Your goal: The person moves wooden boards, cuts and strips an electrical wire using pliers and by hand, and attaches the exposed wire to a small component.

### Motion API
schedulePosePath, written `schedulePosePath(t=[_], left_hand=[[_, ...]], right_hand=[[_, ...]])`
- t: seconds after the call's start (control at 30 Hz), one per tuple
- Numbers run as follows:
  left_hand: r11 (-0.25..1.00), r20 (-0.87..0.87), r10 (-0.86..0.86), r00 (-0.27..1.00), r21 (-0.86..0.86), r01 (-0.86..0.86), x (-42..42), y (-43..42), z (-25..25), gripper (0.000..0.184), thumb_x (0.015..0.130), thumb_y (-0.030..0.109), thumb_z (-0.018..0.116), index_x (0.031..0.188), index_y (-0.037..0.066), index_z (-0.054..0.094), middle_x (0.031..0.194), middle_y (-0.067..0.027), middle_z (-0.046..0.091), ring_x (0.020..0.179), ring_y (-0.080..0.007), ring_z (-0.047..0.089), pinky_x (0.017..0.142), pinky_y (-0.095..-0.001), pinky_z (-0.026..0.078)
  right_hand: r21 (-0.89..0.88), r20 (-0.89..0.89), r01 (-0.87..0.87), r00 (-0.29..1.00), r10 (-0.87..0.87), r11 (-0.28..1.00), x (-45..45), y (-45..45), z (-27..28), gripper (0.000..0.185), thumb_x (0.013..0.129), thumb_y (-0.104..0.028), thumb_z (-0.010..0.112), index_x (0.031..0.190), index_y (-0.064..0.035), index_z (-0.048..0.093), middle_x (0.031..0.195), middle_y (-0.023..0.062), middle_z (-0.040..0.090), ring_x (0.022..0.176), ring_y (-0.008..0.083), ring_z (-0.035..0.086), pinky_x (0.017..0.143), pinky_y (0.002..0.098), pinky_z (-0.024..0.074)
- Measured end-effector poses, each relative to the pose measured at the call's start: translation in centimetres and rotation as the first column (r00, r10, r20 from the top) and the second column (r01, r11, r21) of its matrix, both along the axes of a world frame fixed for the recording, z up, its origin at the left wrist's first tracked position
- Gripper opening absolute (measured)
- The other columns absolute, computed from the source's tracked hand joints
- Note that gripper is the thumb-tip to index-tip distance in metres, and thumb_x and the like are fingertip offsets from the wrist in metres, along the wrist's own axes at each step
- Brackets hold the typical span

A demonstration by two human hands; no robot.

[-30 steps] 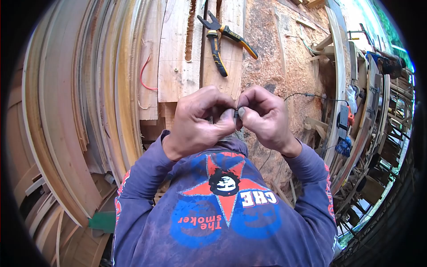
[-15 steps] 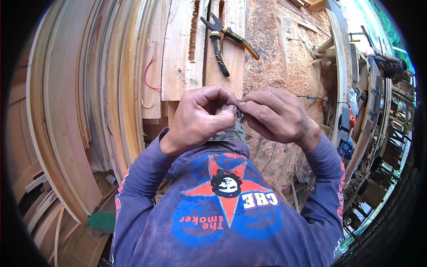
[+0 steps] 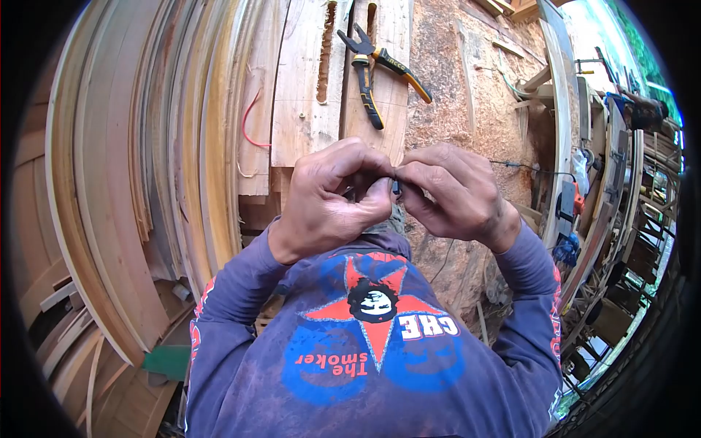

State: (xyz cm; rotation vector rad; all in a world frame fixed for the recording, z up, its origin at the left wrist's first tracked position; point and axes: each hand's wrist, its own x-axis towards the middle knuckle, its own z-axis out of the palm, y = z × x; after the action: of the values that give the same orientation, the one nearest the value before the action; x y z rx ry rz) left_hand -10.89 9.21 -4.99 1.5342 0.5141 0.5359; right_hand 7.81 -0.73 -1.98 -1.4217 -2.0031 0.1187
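Note:
My left hand [image 3: 337, 191] and my right hand [image 3: 456, 188] meet fingertip to fingertip in front of my chest, each closed in a pinch. Between them shows a small dark piece [image 3: 396, 187], mostly covered by the fingers; its kind is too hidden to tell. Beyond the hands, a pair of combination pliers [image 3: 371, 64] with black and yellow handles lies with its jaws apart on a slotted wooden board [image 3: 307, 102]. A short red wire [image 3: 248, 124] lies to the left of the pliers.
Long wooden planks [image 3: 109, 146] stand stacked along the left. Sawdust [image 3: 445, 87] covers the ground at the right of the slotted boards. A dark cable [image 3: 527, 166] runs toward an orange tool [image 3: 578, 198] at the right, beside more timber. A green piece [image 3: 165, 362] sits at the lower left.
Both hands stay together at the small dark piece, with the fingers slightly shifted. The pliers and boards appear a little further right and lower as the view moves.

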Motion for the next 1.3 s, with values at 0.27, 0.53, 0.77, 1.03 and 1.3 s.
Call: schedulePosePath(t=[0.27, 0.53, 0.77, 1.03, 1.3], left_hand=[[0.952, 0.14, -0.044, 0.989, 0.305, 0.0, 0.7, 0.0, -0.6, 0.017, 0.076, -0.001, 0.073, 0.092, 0.002, 0.067, 0.074, -0.0074, 0.057, 0.06, -0.0168, 0.057, 0.054, -0.0296, 0.046], [0.947, 0.153, 0.024, 0.988, 0.312, -0.072, 0.5, 0.2, -1.3, 0.02, 0.081, -0.011, 0.068, 0.098, 0.0, 0.069, 0.08, -0.0064, 0.063, 0.067, -0.0129, 0.061, 0.058, -0.0265, 0.048], [0.806, -0.017, -0.078, 0.997, -0.589, 0.053, -1.0, -0.6, 1.1, 0.021, 0.094, 0.002, 0.07, 0.114, -0.004, 0.07, 0.092, -0.0045, 0.069, 0.074, -0.0076, 0.064, 0.063, -0.0222, 0.053], [0.831, -0.047, -0.07, 0.996, -0.555, 0.032, -0.2, -2.1, 1.6, 0.022, 0.093, 0.005, 0.072, 0.113, -0.004, 0.071, 0.09, -0.0037, 0.068, 0.071, -0.007, 0.063, 0.061, -0.022, 0.052], [0.953, -0.082, -0.02, 0.996, -0.304, -0.006, 0.0, -2.6, 1.0, 0.018, 0.093, 0.004, 0.072, 0.109, -0.003, 0.072, 0.092, -0.0031, 0.066, 0.071, -0.0074, 0.063, 0.061, -0.0228, 0.051]], right_hand=[[-0.05, -0.05, -0.097, 0.994, 0.094, 0.994, 0.6, 0.1, 0.4, 0.017, 0.069, -0.004, 0.073, 0.081, -0.005, 0.062, 0.088, 0.0078, 0.064, 0.068, 0.0237, 0.064, 0.057, 0.0335, 0.0522], [0.104, 0.18, -0.063, 0.983, 0.043, 0.993, 1.1, -0.5, -0.2, 0.019, 0.069, -0.009, 0.073, 0.085, -0.0045, 0.064, 0.093, 0.0078, 0.064, 0.073, 0.0207, 0.065, 0.061, 0.0326, 0.0527], [0.16, 0.293, -0.102, 0.955, 0.051, 0.982, 1.3, -1.7, -0.3, 0.026, 0.074, -0.013, 0.069, 0.098, -0.002, 0.071, 0.104, 0.0095, 0.067, 0.081, 0.0186, 0.067, 0.063, 0.0308, 0.0531], [0.206, 0.322, -0.066, 0.947, -0.004, 0.976, 0.6, -2.1, 0.0, 0.023, 0.072, -0.011, 0.071, 0.094, -0.003, 0.07, 0.101, 0.0112, 0.067, 0.077, 0.0195, 0.067, 0.062, 0.0313, 0.0527], [-0.044, -0.12, 0.129, 0.984, -0.133, 0.991, 0.9, -2.2, 0.6, 0.023, 0.075, 0.002, 0.072, 0.097, -0.0004, 0.069, 0.092, 0.0136, 0.069, 0.066, 0.0225, 0.067, 0.056, 0.0296, 0.0545]])
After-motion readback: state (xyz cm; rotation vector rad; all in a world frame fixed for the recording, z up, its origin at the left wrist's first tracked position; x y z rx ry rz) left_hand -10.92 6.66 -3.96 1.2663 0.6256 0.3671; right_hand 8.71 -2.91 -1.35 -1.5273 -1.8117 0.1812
